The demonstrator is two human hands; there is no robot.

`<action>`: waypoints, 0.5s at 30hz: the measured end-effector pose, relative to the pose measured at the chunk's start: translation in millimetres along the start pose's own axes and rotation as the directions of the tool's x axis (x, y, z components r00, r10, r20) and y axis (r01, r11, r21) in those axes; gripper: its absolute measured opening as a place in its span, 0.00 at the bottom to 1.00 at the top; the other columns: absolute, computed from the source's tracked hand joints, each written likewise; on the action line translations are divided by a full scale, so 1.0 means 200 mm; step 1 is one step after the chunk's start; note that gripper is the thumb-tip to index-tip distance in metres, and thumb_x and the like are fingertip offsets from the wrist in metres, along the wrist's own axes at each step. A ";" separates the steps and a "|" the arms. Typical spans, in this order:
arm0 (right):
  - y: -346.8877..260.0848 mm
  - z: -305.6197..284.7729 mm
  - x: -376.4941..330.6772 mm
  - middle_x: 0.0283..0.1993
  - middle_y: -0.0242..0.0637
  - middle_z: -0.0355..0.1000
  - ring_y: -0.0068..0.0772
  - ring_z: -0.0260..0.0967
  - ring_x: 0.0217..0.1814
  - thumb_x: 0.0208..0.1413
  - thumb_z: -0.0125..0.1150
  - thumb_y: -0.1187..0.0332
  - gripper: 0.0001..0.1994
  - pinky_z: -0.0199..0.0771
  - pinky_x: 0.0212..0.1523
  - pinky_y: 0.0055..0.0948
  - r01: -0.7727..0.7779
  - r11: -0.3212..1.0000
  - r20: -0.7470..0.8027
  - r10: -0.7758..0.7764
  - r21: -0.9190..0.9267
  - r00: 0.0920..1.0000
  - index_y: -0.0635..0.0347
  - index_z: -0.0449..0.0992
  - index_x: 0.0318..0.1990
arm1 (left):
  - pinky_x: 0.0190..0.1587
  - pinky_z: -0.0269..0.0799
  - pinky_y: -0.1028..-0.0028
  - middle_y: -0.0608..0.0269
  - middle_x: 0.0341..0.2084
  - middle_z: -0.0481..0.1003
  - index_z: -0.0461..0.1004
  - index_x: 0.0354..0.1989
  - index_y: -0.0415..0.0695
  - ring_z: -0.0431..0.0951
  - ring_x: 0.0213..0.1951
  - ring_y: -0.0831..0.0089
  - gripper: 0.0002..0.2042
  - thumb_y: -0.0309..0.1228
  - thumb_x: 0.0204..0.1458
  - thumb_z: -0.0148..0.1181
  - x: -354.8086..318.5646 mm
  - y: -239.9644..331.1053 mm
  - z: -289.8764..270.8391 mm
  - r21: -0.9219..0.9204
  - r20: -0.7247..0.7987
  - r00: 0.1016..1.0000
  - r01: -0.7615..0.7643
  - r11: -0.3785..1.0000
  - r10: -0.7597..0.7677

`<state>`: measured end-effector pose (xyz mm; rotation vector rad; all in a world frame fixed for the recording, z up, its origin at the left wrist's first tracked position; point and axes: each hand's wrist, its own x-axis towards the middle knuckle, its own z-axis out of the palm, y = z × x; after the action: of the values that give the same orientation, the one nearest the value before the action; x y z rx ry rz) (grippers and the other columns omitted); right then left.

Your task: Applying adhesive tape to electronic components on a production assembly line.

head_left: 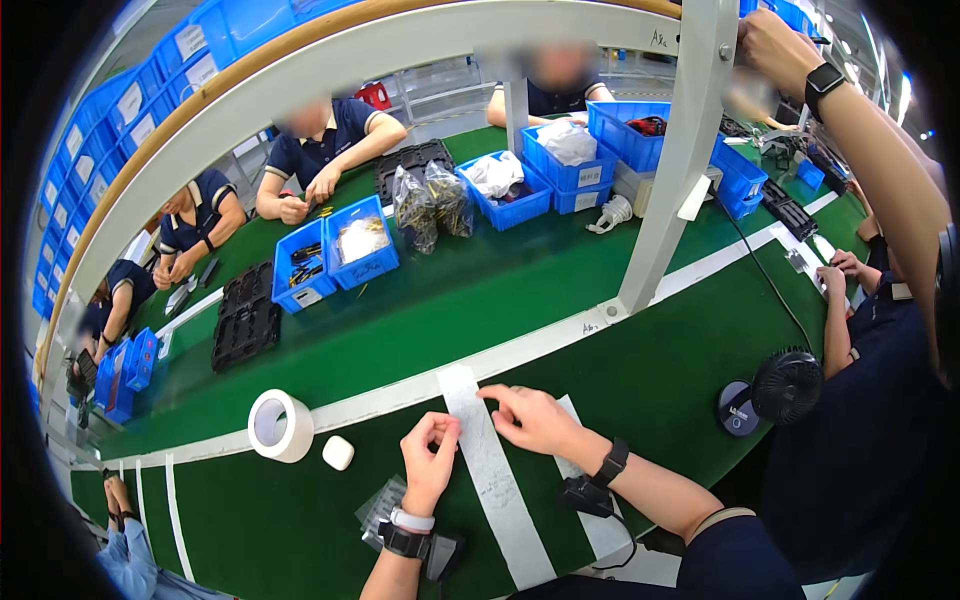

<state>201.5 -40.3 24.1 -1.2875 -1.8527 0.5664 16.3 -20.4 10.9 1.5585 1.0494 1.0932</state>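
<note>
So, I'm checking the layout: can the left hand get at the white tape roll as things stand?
Probably yes: only a small white case lies between the left hand and the white tape roll, and the hand could likely pass over or around it.

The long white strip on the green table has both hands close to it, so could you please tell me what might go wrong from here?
The right hand has its index finger at the edge of the long white strip, so a sideways move might crease or shift it. The thin dark cable near the right wrist loops close to the second white strip and could snag if that arm moves.
</note>
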 end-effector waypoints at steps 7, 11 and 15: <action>0.02 0.00 0.01 0.14 0.32 0.62 0.33 0.63 0.18 0.44 0.53 0.74 0.12 0.65 0.26 0.29 0.029 0.999 0.022 -0.030 0.027 0.999 0.57 0.70 0.39 | 0.24 0.64 0.85 0.64 0.22 0.72 0.69 0.29 0.35 0.69 0.22 0.84 0.03 0.22 0.49 0.52 0.00 0.01 0.00 0.042 0.032 0.998 0.043 0.998 -0.045; 0.02 0.00 0.00 0.15 0.33 0.63 0.34 0.63 0.18 0.43 0.53 0.75 0.08 0.64 0.29 0.31 0.096 0.995 0.034 -0.096 0.017 0.995 0.58 0.73 0.34 | 0.24 0.64 0.85 0.64 0.22 0.72 0.69 0.29 0.36 0.69 0.23 0.84 0.03 0.23 0.49 0.52 0.00 0.01 0.00 0.044 0.048 0.997 0.063 0.997 -0.065; 0.02 0.00 0.00 0.17 0.34 0.65 0.35 0.64 0.19 0.44 0.52 0.74 0.07 0.63 0.30 0.31 0.083 0.996 0.074 -0.085 0.025 0.994 0.59 0.72 0.33 | 0.24 0.64 0.85 0.65 0.22 0.71 0.69 0.29 0.36 0.69 0.23 0.84 0.03 0.23 0.49 0.52 0.00 0.01 0.00 0.054 0.045 0.997 0.061 0.997 -0.064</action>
<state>204.6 -39.5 21.0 -1.1819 -1.9475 0.5960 16.5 -20.7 13.0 1.5750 1.0957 0.9893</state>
